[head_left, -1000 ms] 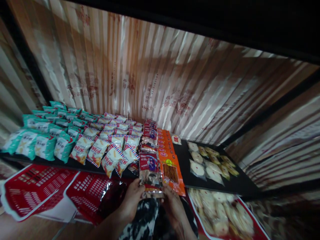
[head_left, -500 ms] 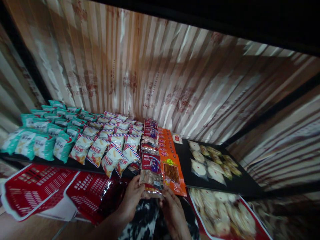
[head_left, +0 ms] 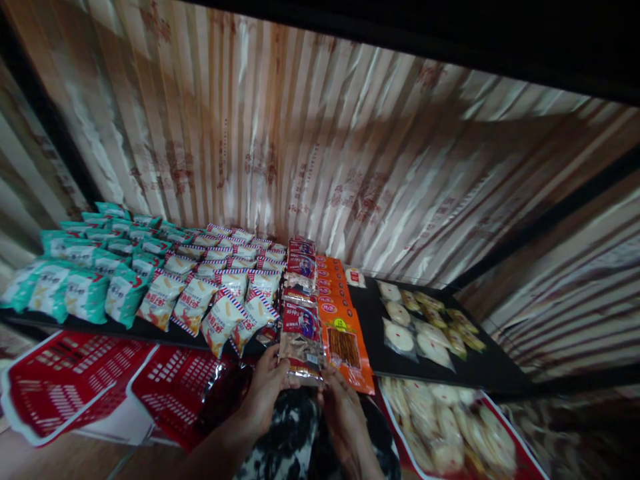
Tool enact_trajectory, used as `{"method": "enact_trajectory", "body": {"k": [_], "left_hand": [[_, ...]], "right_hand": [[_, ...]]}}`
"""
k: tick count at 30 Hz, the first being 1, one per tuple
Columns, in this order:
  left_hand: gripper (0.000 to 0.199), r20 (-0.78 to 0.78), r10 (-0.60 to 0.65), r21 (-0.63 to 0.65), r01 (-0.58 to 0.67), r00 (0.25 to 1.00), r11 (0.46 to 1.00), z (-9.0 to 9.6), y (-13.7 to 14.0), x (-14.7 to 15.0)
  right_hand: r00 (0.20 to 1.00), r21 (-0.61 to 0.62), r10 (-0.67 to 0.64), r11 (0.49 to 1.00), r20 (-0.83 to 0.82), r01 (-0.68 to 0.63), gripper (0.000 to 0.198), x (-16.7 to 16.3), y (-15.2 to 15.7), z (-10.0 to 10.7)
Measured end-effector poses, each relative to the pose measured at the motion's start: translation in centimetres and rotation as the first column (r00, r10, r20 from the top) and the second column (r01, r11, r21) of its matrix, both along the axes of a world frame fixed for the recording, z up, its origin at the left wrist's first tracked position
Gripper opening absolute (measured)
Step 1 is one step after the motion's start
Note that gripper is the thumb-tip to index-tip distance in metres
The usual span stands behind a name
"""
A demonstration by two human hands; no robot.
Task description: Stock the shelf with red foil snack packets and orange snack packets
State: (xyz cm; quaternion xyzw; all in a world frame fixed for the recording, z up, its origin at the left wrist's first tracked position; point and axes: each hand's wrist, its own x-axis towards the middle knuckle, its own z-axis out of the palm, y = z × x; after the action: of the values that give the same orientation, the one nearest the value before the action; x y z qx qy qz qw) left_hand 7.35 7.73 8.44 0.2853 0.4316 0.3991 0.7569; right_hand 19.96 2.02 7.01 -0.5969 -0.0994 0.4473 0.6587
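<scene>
A dark red and purple snack packet [head_left: 302, 340] with a clear lower part lies at the front of a row of matching packets. My left hand [head_left: 270, 379] is closed on its lower left edge, thumb on top. On the lower right corner, my right hand [head_left: 341, 400] pinches the packet. Right beside it run overlapping orange packets [head_left: 345, 343] with brown sticks showing through a window. On the left are white snack bags [head_left: 225, 319] with red-and-blue striped edges, standing in rows.
Teal snack bags [head_left: 86, 297] fill the left of the black shelf [head_left: 373, 340]. Flat round packaged breads [head_left: 400, 339] lie on the right. Red baskets [head_left: 65, 380] stand below left; another basket [head_left: 520, 440] holds packaged breads below right. A pleated curtain [head_left: 300, 133] hangs behind.
The packet in my hands has moved slightly away from me and lower onto its row. Both hands have followed it a little; the other goods stay put.
</scene>
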Motion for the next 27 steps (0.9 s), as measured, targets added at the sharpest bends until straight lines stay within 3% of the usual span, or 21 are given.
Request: {"method": "enact_trajectory", "body": {"k": [8, 18, 27], "left_hand": [[0.054, 0.036, 0.033, -0.025, -0.033, 0.999, 0.999, -0.1, 0.6, 0.6], [0.049, 0.002, 0.02, -0.004, -0.02, 1.0, 1.0, -0.4, 1.8, 1.0], [0.042, -0.145, 0.002, 0.088, 0.011, 0.989, 0.996, -0.5, 2.7, 1.4]], "right_hand": [[0.995, 0.04, 0.018, 0.999, -0.097, -0.014, 0.037, 0.4, 1.4, 1.1], [0.995, 0.027, 0.097, 0.995, -0.001, -0.097, 0.045, 1.5, 2.3, -0.5], [0.995, 0.022, 0.056, 0.998, 0.084, -0.058, 0.05, 1.6, 2.6, -0.9]]}}
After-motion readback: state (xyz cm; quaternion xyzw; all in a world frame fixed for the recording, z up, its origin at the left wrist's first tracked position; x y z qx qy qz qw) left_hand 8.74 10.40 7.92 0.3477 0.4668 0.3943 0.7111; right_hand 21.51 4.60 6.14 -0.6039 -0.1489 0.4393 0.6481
